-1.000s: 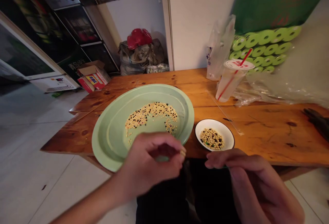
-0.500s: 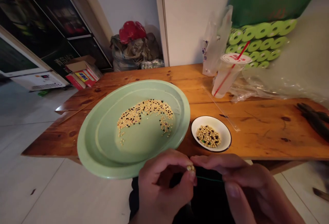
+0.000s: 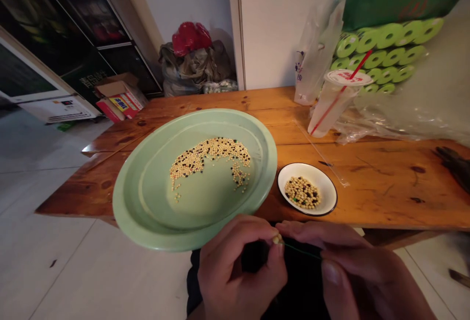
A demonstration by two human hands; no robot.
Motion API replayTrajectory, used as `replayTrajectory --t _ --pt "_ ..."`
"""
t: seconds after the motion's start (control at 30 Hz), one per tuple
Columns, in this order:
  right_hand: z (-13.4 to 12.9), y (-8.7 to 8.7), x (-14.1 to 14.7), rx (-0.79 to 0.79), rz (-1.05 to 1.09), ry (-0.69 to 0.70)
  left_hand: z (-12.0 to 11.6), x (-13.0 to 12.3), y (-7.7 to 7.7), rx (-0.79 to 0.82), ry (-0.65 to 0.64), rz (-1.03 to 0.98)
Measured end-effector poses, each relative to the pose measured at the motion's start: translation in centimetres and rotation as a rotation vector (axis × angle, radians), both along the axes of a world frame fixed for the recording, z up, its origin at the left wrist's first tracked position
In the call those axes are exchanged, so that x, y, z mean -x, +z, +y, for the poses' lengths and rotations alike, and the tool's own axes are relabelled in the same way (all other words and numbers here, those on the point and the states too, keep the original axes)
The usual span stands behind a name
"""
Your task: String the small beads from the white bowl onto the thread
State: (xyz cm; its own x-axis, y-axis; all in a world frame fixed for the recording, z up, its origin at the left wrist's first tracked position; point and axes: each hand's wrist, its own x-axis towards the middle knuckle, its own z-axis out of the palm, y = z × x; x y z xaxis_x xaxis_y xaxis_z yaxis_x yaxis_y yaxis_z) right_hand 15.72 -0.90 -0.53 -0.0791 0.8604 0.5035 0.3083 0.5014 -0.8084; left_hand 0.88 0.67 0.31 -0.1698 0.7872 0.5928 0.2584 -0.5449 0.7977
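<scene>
My left hand (image 3: 240, 263) pinches a small cluster of pale yellow beads (image 3: 278, 238) between thumb and forefinger. A thin green thread (image 3: 303, 251) runs from these beads across to my right hand (image 3: 352, 261), whose thumb and fingers are closed on it. Both hands are over my dark-clothed lap, in front of the table edge. Ahead of my left hand, a large light-green basin (image 3: 154, 232) has loose pale and dark beads (image 3: 211, 151) spread in an arc on its bottom. Beyond my right hand, a white dark-rimmed bowl (image 3: 328, 192) contains similar beads (image 3: 303, 192).
On the wooden table (image 3: 378, 197) stand a lidded plastic cup (image 3: 332, 107) with a red straw and a clear plastic bag (image 3: 319, 60). Green-wrapped rolls (image 3: 389, 36) are at the back right. Dark-handled pliers (image 3: 455, 165) lie at the right edge.
The view has shifted slightly. Both hands keep their grips, the beads staying in my left fingertips and the thread in my right; the thread shows more plainly between them.
</scene>
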Motion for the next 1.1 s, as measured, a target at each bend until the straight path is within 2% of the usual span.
replayTrajectory --t 0.23,0.33,0.5,0.77,0.87,0.93,0.97,1.03,1.1 --pt "0.3 0.1 -0.3 0.001 -0.062 0.05 -0.1 0.0 0.0 -0.04 0.004 0.029" --pt "0.1 0.1 0.0 -0.014 -0.022 0.056 -0.2 0.1 0.0 -0.032 0.006 0.066" --pt "0.4 0.3 1.1 0.018 0.155 -0.024 -0.2 0.1 -0.1 -0.032 -0.003 0.053" --pt "1.7 0.8 0.4 0.337 0.261 0.234 0.3 -0.2 0.3 0.064 -0.083 -0.036" --pt "2.2 0.4 0.0 0.458 0.391 0.246 0.3 -0.2 0.2 0.114 -0.078 -0.043" --pt "2.8 0.1 -0.6 0.46 0.445 0.136 0.1 0.0 0.1 0.16 -0.084 -0.048" --pt "3.1 -0.1 -0.9 0.423 0.424 0.03 0.1 0.1 0.0 0.184 -0.096 -0.053" --pt "3.9 -0.4 -1.6 0.294 0.306 -0.244 -0.1 0.3 -0.2 0.215 -0.123 -0.066" --pt "4.6 -0.6 -2.2 0.199 0.096 -0.447 -0.3 0.5 -0.4 0.228 -0.139 -0.081"
